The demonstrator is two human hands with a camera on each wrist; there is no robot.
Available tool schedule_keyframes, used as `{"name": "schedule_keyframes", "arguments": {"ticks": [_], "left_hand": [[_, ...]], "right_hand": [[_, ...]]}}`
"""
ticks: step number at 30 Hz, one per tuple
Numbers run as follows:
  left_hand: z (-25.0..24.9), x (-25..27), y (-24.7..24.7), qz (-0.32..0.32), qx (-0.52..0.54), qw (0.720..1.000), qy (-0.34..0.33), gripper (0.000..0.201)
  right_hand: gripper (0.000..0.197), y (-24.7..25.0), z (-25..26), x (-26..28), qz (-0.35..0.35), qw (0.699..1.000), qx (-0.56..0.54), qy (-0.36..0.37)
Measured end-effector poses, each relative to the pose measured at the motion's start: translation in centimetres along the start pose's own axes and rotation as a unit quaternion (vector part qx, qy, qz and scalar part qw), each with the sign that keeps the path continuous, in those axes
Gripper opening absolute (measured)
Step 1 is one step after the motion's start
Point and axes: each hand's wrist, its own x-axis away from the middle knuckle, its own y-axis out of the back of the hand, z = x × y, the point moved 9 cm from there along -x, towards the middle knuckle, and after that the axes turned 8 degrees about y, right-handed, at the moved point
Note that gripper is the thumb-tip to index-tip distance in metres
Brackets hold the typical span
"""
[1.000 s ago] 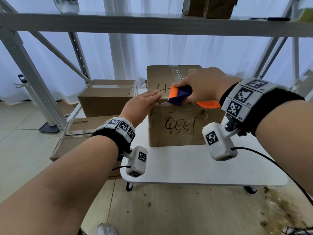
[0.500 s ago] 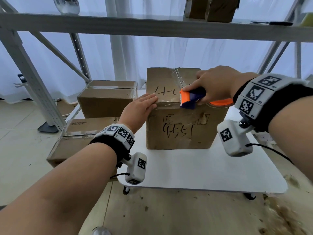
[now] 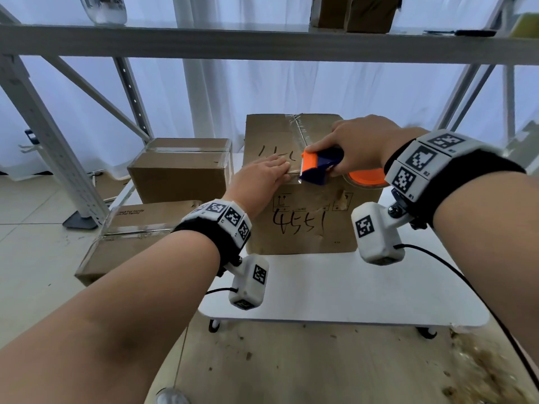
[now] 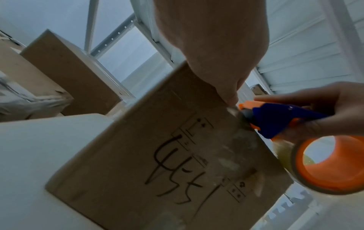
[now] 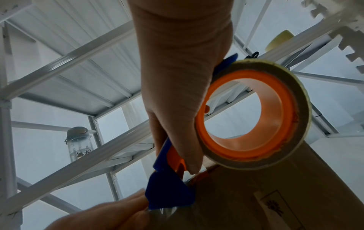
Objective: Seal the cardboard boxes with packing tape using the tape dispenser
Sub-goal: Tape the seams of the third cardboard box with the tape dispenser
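A cardboard box [image 3: 300,225] marked "4551" stands on the white table [image 3: 335,290]. Clear tape runs along its top seam. My right hand [image 3: 350,147] grips a blue and orange tape dispenser [image 3: 319,166], whose nose sits at the box's front top edge near the seam. The tape roll [image 3: 366,179] with its orange core hangs past the front of the box. My left hand [image 3: 262,176] lies flat on the box top, its fingertips right beside the dispenser's nose. The left wrist view shows the box [image 4: 157,163] and dispenser [image 4: 279,119]. In the right wrist view are the roll [image 5: 254,112] and the dispenser's nose [image 5: 169,191].
Two more cardboard boxes [image 3: 180,167] [image 3: 131,228] sit to the left, one behind the other. A grey metal rack [image 3: 262,43] crosses overhead, with a slanted post [image 3: 55,158] at the left. On its shelf stand a jar [image 5: 79,143] and boxes. Debris litters the floor at the lower right.
The dispenser slid right along the box's front top edge and stays near the seam. My left hand has moved right along the top until its fingertips reach the dispenser.
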Motion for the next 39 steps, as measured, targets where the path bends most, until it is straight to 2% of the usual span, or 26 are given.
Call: {"name": "schedule_keyframes", "arguments": {"ticks": [4, 10, 14, 18, 20, 22, 26, 29, 34, 39], "left_hand": [[-0.6, -0.6, -0.6, -0.001, 0.013, 1.000, 0.008, 0.041], [3.1, 0.8, -0.2, -0.017, -0.010, 1.000, -0.001, 0.043], [6.3, 1.2, 0.2, -0.032, 0.012, 0.999, 0.036, 0.042], [8.5, 1.3, -0.3, 0.011, -0.001, 0.994, 0.109, 0.050], [8.6, 1.4, -0.6, 0.023, -0.036, 0.991, 0.123, 0.052], [7.5, 1.5, -0.6, 0.015, -0.077, 0.992, 0.104, 0.053], [3.8, 1.5, -0.9, -0.001, -0.055, 0.998, 0.025, 0.050], [3.8, 1.6, -1.2, 0.001, -0.064, 0.997, 0.040, 0.056], [4.2, 2.0, -1.8, 0.045, -0.090, 0.994, 0.043, 0.070], [4.0, 2.1, -1.8, 0.049, -0.102, 0.992, 0.060, 0.077]], "right_hand": [[0.057, 0.0, 0.0, 0.2, -0.008, 1.000, 0.008, 0.000], [0.058, 0.3, 0.9, 0.4, -0.011, 1.000, 0.003, 0.004], [0.055, 1.2, 3.1, -0.8, -0.034, 0.999, 0.001, 0.013], [0.054, 1.5, 3.6, -2.5, -0.032, 0.999, -0.013, 0.003], [0.054, 1.2, 3.3, -2.8, -0.025, 1.000, -0.016, -0.003], [0.053, 1.2, 3.1, -2.8, -0.025, 0.999, -0.021, -0.007], [0.053, 1.4, 3.1, -2.7, -0.025, 1.000, -0.017, -0.005], [0.053, 1.6, 3.4, -2.5, -0.020, 1.000, -0.013, 0.007], [0.052, 2.2, 4.3, -1.3, -0.014, 0.999, 0.025, 0.034], [0.060, 1.7, 2.5, -0.1, 0.009, 0.999, 0.048, 0.015]]}}
